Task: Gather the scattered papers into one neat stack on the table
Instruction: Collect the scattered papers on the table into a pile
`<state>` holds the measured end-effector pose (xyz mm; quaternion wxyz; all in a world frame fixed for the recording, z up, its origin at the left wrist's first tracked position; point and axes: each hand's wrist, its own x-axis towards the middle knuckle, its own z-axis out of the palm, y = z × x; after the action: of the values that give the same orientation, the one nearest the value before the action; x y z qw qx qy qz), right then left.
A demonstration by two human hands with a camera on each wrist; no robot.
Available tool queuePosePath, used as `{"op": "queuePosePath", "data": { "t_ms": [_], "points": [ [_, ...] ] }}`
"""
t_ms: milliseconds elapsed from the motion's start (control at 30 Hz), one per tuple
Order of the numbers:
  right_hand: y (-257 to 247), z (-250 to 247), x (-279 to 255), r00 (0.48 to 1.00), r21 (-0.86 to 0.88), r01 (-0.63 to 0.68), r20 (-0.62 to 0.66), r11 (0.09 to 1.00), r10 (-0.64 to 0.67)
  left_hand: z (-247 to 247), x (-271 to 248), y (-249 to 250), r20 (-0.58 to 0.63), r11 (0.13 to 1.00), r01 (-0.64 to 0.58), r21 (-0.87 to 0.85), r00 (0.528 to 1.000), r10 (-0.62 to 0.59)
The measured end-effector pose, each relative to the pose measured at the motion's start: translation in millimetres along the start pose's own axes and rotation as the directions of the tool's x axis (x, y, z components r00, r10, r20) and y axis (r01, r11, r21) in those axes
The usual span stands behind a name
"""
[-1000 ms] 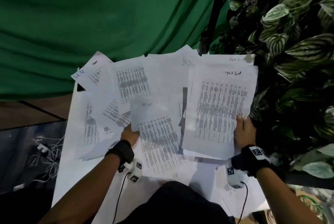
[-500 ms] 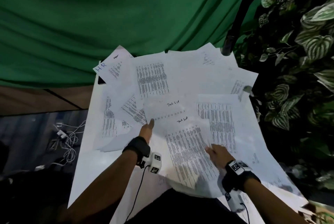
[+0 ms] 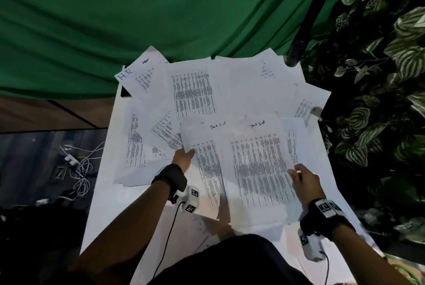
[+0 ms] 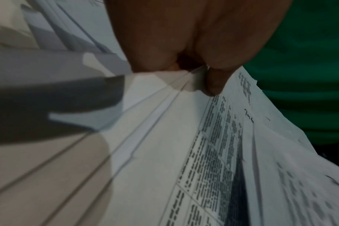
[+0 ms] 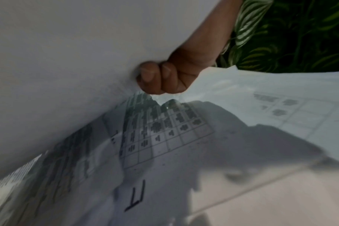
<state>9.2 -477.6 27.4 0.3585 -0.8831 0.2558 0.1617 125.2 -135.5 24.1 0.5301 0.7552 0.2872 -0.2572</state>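
right hand [image 3: 304,180] moved right | both grip papers [image 3: 259,165] | wrist views: curled fingers [image 5: 157,78]

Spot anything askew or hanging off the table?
Yes. The H.R. sheet lies rotated, its corner past the table's far left edge. Both hands hold Task List sheets fanned, not squared.

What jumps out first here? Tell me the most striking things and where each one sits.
First, the two printed sheets headed "Task List", held up side by side at the centre: the left hand pinches their left edge and the right hand grips the right edge. Behind them, scattered papers overlap across the white table, one marked "H.R." at the far left corner. A green curtain fills the back, striped-leaf plants the right.
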Motion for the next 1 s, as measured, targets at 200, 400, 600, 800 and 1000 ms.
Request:
{"op": "queuePosePath", "data": {
  "t_ms": [200,400,600,800,1000],
  "points": [
    [-48.2,55.2,-1.3,0.986,-0.121,0.152,0.088,0.981,-0.142,13.5,-15.1,0.6,0.067,0.992,0.057,-0.112,0.996,-0.05],
    [-65.7,86.9,-8.0,0.962,-0.15,0.22,0.198,0.964,-0.189,15.2,-14.0,-2.7,0.005,0.996,0.05,0.071,0.999,-0.051],
    [-20.7,23.5,19.3,0.962,-0.111,-0.146,-0.247,0.983,0.115,-13.3,-1.6,-0.4,-0.044,0.999,0.025,0.041,0.999,-0.023],
    [-11.2,-4.1,32.3,0.977,0.213,-0.193,-0.048,0.958,0.208,-17.4,6.2,-13.3,0.045,0.998,-0.025,0.061,0.999,0.022],
    [-18.2,1.9,25.9,0.993,-0.124,0.01,-0.112,0.992,-0.024,-36.7,7.2,-19.9,-0.108,0.999,-0.029,0.034,0.994,0.032]
  ]
}}
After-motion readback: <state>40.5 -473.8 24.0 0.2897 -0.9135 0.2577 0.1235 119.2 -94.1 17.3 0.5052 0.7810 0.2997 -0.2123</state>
